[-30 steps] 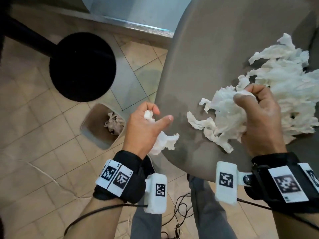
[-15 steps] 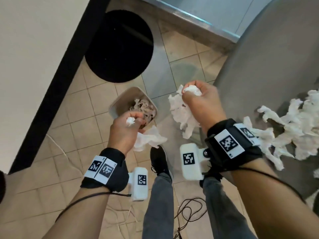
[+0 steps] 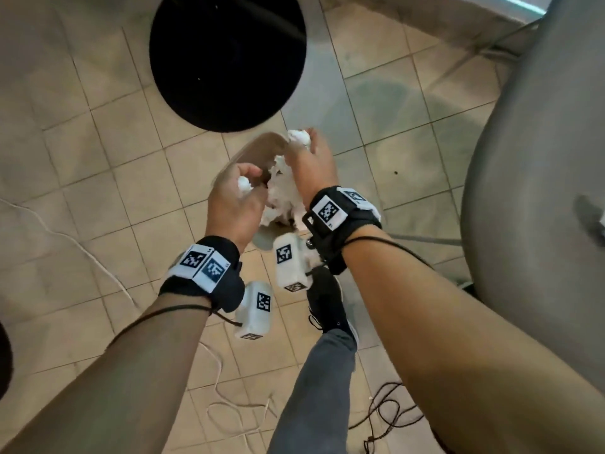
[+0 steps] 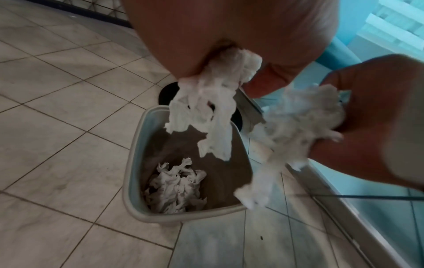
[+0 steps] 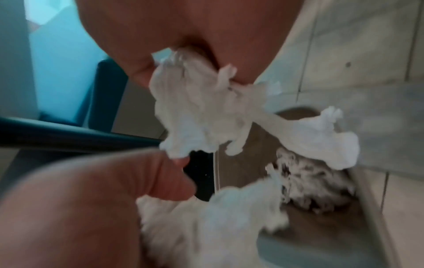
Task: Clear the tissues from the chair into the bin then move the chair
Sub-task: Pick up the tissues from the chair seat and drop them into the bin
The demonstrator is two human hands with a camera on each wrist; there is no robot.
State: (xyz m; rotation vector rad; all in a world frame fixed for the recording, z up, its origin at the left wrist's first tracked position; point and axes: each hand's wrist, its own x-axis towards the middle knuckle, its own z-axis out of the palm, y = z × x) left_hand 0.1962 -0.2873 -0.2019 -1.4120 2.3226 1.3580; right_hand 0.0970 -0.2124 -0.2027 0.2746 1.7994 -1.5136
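Wrists led the shot, both reaching out over the tiled floor [image 3: 98, 165] in front of you. Your left hand [image 3: 234, 204] was curled tight round a bunch of tissue [image 4: 206, 116], strips trailing straight down into the mouth of the bin [image 4: 135, 163]. Your right hand [image 3: 311, 168] clutched a bigger wad [image 5: 206, 117], and from the left wrist view that one hung nearer the bin's right rim, with its lowest tail looking as if it sat outside the rim. Down in the bin, crumpled tissues [image 4: 176, 188] already lay on the bottom. Beyond it sat a round black base [image 3: 227, 60], and off to your right the grey chair [image 3: 540, 191], with just a scrap of white at the frame edge; whether more tissue remained on the seat you couldn't tell from here. You were at the dropping step, I'd say: next, both fists needed to open, the right one shifted left first so nothing landed on the tiles; then back to the chair
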